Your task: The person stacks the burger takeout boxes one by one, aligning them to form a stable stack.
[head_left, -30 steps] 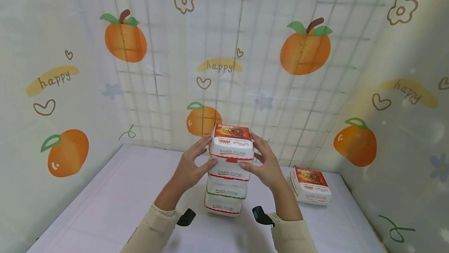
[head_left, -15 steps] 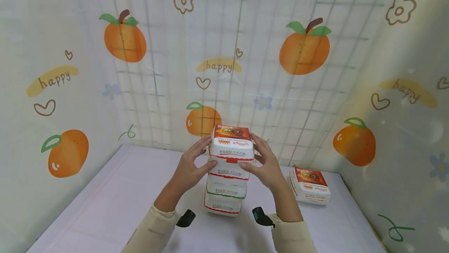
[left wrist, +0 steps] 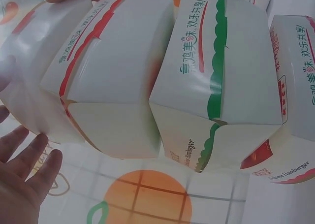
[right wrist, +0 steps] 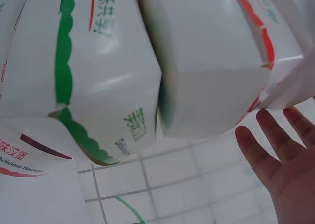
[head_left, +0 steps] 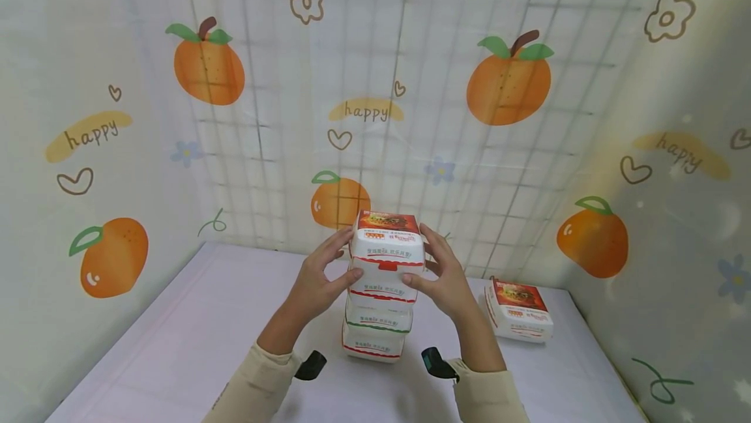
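A stack of several white burger boxes stands upright at the middle of the table. My left hand [head_left: 319,283] and right hand [head_left: 442,279] hold the top burger box [head_left: 387,244] from both sides, thumbs on its lower front and fingers along its flanks. Its lid carries a red burger picture. Beneath it come another red-trimmed box [head_left: 384,294], a green-trimmed box [left wrist: 246,71] and a red-trimmed bottom box [head_left: 373,348]. In the right wrist view, spread fingers [right wrist: 275,140] reach the upper boxes' side; that thumb is hidden there.
One more burger box [head_left: 519,312] lies to the right of the stack, near the table's right edge. The white table [head_left: 229,319] meets a curtain [head_left: 281,149] printed with oranges at its back and sides.
The top box's far edge has sunk slightly, so less of its lid shows. Both hands keep nearly the same place, and the lower boxes have not moved.
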### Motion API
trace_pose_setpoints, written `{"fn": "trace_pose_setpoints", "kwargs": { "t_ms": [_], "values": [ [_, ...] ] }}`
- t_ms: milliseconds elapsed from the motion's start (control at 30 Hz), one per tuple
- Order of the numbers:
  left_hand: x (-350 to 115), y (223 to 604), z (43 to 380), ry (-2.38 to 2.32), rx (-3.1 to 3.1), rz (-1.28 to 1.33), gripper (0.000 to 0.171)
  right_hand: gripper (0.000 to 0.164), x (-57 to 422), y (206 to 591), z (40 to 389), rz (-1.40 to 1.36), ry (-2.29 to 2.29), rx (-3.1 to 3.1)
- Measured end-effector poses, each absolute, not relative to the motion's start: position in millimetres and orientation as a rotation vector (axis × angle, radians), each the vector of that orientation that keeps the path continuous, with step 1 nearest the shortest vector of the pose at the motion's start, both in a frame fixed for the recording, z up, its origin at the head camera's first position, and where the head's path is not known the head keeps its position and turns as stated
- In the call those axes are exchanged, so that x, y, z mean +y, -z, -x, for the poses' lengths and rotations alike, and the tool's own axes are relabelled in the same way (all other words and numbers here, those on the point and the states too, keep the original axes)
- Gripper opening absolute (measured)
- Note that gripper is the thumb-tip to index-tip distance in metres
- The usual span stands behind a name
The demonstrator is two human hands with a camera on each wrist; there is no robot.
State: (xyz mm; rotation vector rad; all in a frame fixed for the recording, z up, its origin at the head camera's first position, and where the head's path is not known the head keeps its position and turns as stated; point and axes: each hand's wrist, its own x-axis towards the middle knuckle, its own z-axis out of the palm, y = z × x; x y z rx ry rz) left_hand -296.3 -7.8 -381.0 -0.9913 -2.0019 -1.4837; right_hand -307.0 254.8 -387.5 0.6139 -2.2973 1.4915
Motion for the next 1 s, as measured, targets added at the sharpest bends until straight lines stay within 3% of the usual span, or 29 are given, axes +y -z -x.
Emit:
{"fn": "trace_pose_setpoints", "kwargs": {
  "t_ms": [1000],
  "values": [
    [-7.2, 380.2, 295.5, 1.512, -2.016, 0.984, 0.063, 0.09, 254.6, 389.1, 304.7, -0.615, -1.488, -2.292]
  ]
}}
